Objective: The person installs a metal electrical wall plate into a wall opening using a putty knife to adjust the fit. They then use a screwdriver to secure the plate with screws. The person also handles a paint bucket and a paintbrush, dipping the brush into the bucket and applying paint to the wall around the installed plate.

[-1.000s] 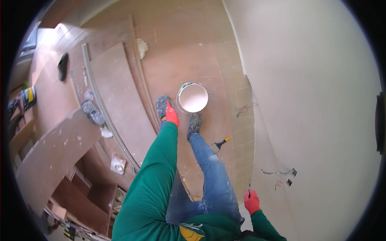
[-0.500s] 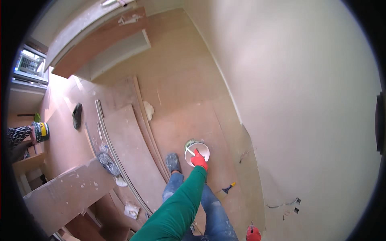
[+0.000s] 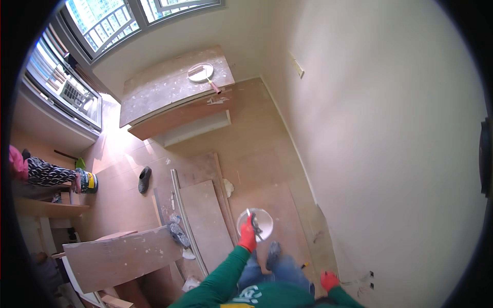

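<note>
My left hand (image 3: 248, 236), in a red glove under a green sleeve, is closed at the handle of a round white bucket (image 3: 264, 224). A short white piece sticks up beside the fingers, and a greyish strip crosses the bucket's opening; I cannot make out exactly what that strip is. Pale material shows inside the bucket. Off to the right, near the wall, my right hand (image 3: 330, 281) wears a red glove too. Its fingers look curled, and whatever they may hold is hidden. One grey shoe (image 3: 273, 255) shows just behind the bucket.
A low cabinet (image 3: 164, 92) carries a white lid with a red-handled tool (image 3: 213, 86). Boards (image 3: 205, 210) and a metal rail (image 3: 185, 215) lie left of me. At far left a person's patterned sleeve (image 3: 51, 172) reaches to another bucket (image 3: 90, 182). A dark clog (image 3: 145, 179) lies on the floor.
My view has tilted up toward the windows and cabinet top. My left hand still has the bucket, now closer to my body. My right hand shows more fully, with its sleeve.
</note>
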A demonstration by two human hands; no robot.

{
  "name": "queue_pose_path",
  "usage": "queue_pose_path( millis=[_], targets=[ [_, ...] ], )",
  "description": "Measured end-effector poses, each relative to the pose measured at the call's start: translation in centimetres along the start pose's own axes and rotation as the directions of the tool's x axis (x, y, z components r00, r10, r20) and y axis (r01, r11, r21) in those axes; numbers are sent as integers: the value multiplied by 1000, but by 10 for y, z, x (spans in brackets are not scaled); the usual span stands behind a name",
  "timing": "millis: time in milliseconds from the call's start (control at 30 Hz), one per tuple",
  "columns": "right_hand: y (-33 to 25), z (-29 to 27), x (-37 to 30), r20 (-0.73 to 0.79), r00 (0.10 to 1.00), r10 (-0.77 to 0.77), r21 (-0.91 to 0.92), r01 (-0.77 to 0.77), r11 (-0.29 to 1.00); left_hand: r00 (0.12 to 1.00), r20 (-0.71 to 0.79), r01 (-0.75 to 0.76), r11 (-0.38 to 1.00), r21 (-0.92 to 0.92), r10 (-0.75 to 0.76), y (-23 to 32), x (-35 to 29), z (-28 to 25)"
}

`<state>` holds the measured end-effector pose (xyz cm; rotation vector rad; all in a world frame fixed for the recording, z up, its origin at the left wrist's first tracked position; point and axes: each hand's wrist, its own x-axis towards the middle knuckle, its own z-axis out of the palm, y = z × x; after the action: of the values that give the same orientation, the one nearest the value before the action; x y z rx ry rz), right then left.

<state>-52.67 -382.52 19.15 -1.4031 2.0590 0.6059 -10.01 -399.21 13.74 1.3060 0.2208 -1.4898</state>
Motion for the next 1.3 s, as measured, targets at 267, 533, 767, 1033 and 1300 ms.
queue_pose_path(
  millis=[267, 533, 767, 1033, 1300],
  targets=[
    [-163, -121, 154, -262, 937, -233, -10, 239, 971, 985, 37, -173, 966, 193, 169, 229, -60, 47],
    [-330, -228, 344, -187, 943, -277, 82, 295, 952, 876, -95, -432, 856, 283, 473, 413, -32, 124],
    [-495, -383, 417, -223, 911, -346, 131, 380, 916, 791, -10, -604, 784, 141, 612, 553, 18, 195],
    [-558, -424, 466, -246, 939, -241, 298, 310, 903, 829, 237, -526, 850, 21, 507, 713, 137, 316],
    [-531, -376, 476, 9, 1000, 14, 359, -16, 933, 754, 310, -630, 771, 92, 579, 799, 294, 399]
  ],
)
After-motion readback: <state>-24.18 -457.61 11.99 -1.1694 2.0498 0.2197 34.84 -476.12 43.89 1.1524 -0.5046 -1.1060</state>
